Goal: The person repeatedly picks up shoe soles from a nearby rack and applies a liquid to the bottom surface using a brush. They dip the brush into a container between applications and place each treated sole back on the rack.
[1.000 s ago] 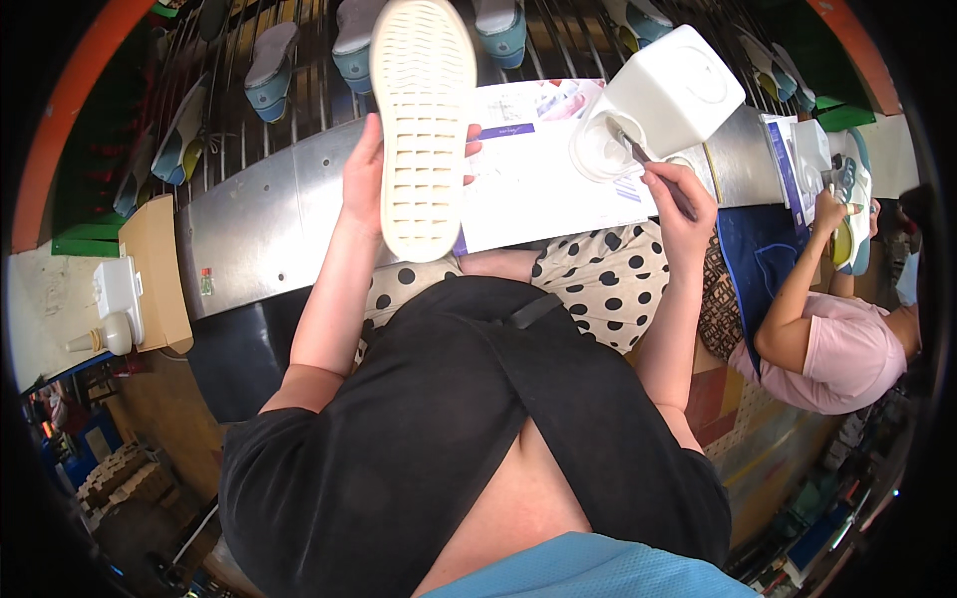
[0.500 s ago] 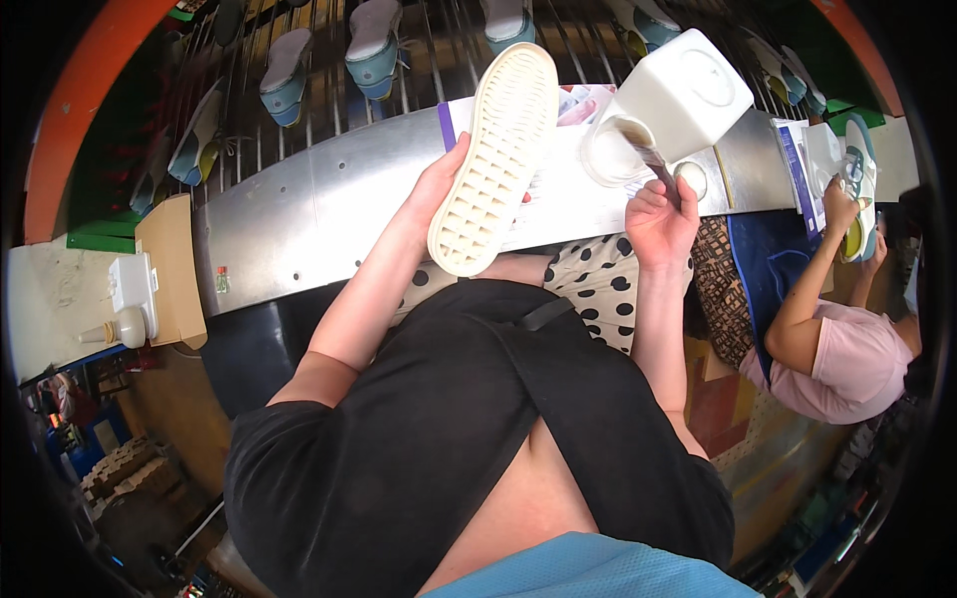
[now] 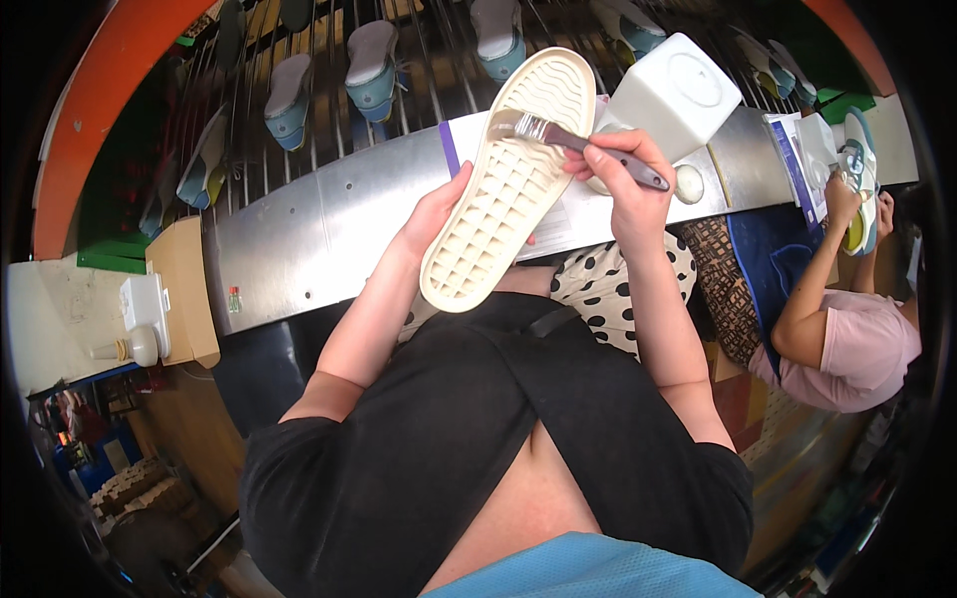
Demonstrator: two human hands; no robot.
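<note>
The left hand (image 3: pixel 436 214) is gripping a cream shoe sole (image 3: pixel 506 179) by its edge, fingers wrapped behind it, and is holding it tilted above the bench with its waffle tread facing up. The right hand (image 3: pixel 625 177) is pinching a dark-handled brush (image 3: pixel 583 147) closed between thumb and fingers, and the bristles are touching the sole near its toe end. Beneath the sole, a long steel bench (image 3: pixel 309 234) is running across the view, with a white paper sheet (image 3: pixel 568 214) lying on it and a white square container (image 3: pixel 675 95) standing just beside the right hand. Behind the bench, grey and blue shoes (image 3: pixel 371 68) are sitting on a rack of metal rods (image 3: pixel 439 60), bordered by an orange curved rail (image 3: pixel 95 120). To the right, another person in a pink top (image 3: pixel 862 344) is working on a shoe at the same bench. At the left, a cardboard box (image 3: pixel 184 289) is resting at the bench's end.
</note>
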